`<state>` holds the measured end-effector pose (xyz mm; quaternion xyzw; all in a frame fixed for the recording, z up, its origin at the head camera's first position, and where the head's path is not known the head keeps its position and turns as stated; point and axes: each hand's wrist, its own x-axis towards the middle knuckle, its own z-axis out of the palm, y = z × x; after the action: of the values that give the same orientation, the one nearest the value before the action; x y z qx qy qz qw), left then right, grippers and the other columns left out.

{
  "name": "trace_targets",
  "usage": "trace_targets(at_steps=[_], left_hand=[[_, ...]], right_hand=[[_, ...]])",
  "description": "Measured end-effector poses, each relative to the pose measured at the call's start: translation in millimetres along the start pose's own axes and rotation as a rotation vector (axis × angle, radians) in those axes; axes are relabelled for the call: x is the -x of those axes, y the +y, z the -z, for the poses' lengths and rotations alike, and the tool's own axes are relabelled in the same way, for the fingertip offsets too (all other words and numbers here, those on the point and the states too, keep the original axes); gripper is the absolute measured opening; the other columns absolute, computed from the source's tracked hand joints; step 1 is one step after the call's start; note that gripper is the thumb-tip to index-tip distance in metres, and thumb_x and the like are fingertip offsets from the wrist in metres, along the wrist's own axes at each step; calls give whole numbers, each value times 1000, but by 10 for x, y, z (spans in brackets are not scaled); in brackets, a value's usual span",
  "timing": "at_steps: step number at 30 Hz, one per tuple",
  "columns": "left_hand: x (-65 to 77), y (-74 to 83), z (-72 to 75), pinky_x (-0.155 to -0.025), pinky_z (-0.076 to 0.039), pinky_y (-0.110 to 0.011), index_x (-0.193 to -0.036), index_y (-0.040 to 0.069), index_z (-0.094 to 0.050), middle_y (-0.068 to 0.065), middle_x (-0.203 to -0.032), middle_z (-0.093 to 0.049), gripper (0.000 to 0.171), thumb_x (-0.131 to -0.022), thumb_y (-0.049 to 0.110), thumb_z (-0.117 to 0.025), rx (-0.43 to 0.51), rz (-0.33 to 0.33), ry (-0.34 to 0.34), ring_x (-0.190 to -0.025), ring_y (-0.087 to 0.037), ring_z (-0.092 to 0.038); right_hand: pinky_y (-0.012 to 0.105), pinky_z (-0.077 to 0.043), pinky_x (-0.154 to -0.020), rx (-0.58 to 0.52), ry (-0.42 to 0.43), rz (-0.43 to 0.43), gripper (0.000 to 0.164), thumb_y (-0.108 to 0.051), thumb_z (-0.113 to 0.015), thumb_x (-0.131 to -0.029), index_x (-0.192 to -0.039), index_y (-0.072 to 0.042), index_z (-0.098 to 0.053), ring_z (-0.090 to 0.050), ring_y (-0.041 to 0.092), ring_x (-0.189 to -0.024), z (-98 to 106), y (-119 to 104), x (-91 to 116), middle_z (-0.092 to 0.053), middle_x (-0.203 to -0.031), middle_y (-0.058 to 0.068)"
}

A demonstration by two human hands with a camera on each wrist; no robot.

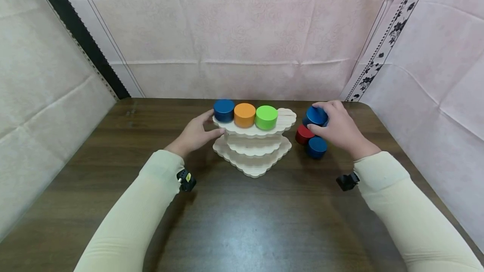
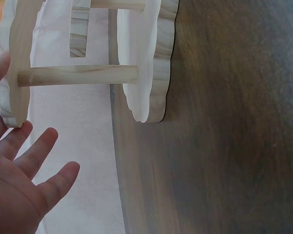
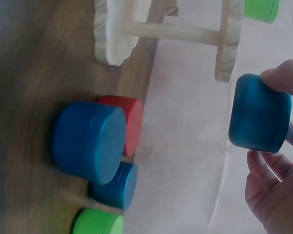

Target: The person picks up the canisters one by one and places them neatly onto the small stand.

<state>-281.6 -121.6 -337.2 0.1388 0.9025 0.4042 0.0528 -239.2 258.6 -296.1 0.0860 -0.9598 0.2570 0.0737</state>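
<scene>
A three-tier pale wooden stand (image 1: pixel 254 163) with scalloped edges is on the table. Along its top tier sit a blue tin (image 1: pixel 224 111), an orange tin (image 1: pixel 244 116) and a green tin (image 1: pixel 266 118). My left hand (image 1: pixel 194 134) holds the top tier's left corner between thumb and fingertips, its other fingers spread. To the right of the stand, my right hand (image 1: pixel 338 127) grips a blue round tin (image 3: pixel 260 114) in the air by its sides. Beneath it on the table are a red tin (image 3: pixel 130 124), a blue tin (image 3: pixel 85 141), another blue tin (image 3: pixel 118 187) and a green tin (image 3: pixel 98 222).
The dark brown wooden table (image 1: pixel 242 221) reaches back to a pale cloth (image 1: pixel 242 32) hanging behind it. More cloth hangs at both sides. A wooden post (image 2: pixel 78 75) joins the stand's tiers.
</scene>
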Motion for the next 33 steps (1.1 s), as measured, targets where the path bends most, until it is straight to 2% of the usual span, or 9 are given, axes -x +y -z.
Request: trace_targets(at_steps=[20,33], left_hand=[[-1,0,-1,-103,-41,-53,-154,15,-24,-9,-152,-37,80,-91,40,-66,-1,9,2,-133,-32,-41],[-17,-9,-12,-104,-41,-51,-154,15,-26,-8,-152,-37,77,-92,39,-65,-10,0,12,-133,-29,-41]], right_hand=[[61,-43,-97,-87,-21,88,57,-23,-67,-88,-139,-7,-47,-38,38,-124,-148,-309,-304,-36,-138,18],[57,-43,-99,-82,-105,116,56,-19,-65,-88,-140,-8,-47,-37,37,-122,-211,-415,-419,-35,-137,19]])
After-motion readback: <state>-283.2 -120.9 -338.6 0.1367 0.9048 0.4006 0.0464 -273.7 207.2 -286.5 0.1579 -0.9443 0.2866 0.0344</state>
